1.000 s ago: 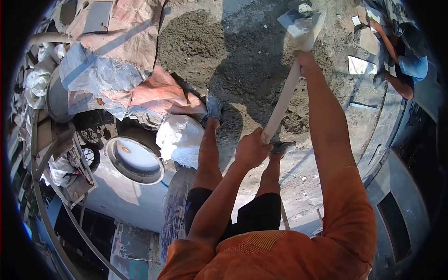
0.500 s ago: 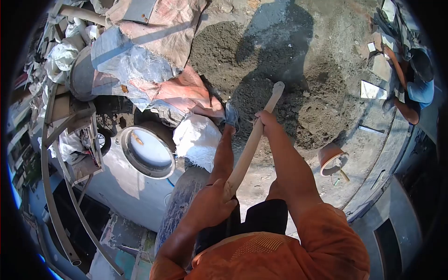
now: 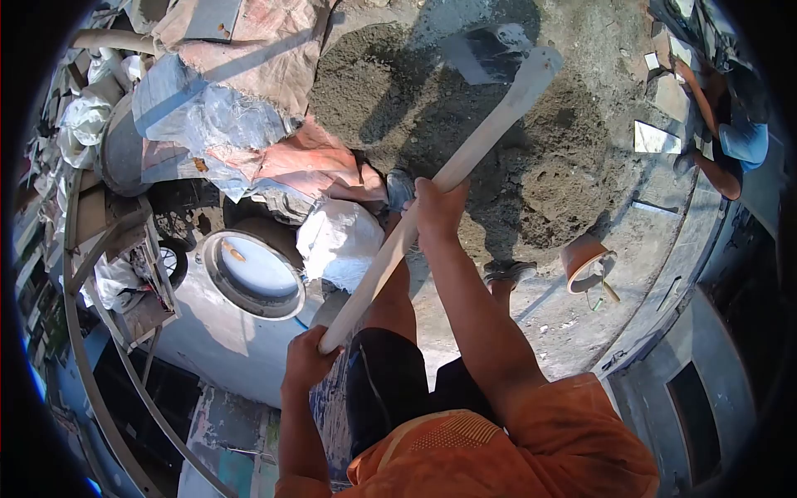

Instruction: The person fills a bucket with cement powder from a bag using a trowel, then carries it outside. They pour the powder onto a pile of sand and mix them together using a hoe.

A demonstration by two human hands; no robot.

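Note:
Both my hands grip a hoe with a long pale wooden handle (image 3: 490,124), slanting up to the right. My left hand (image 3: 311,358) is closed around its near end, by my left thigh. Farther up the shaft, my right hand (image 3: 440,212) is wrapped around the middle. The hoe's metal blade (image 3: 477,58) shows at the far end, above the heap of wet grey mortar or sand mix (image 3: 573,174). Some of the heap lies hidden behind the handle and blade.
A terracotta-coloured bucket (image 3: 585,257) lies tipped at right. To the left are a round basin of whitish water (image 3: 257,278), a white sack (image 3: 340,241) and crumpled sheeting (image 3: 315,158). Another person (image 3: 743,141) crouches at far right near tiles (image 3: 656,138).
The hoe has risen from the heap, and its blade now shows. My left hand has moved left and my right hand has shifted left and slightly up. A sandalled foot has come into view.

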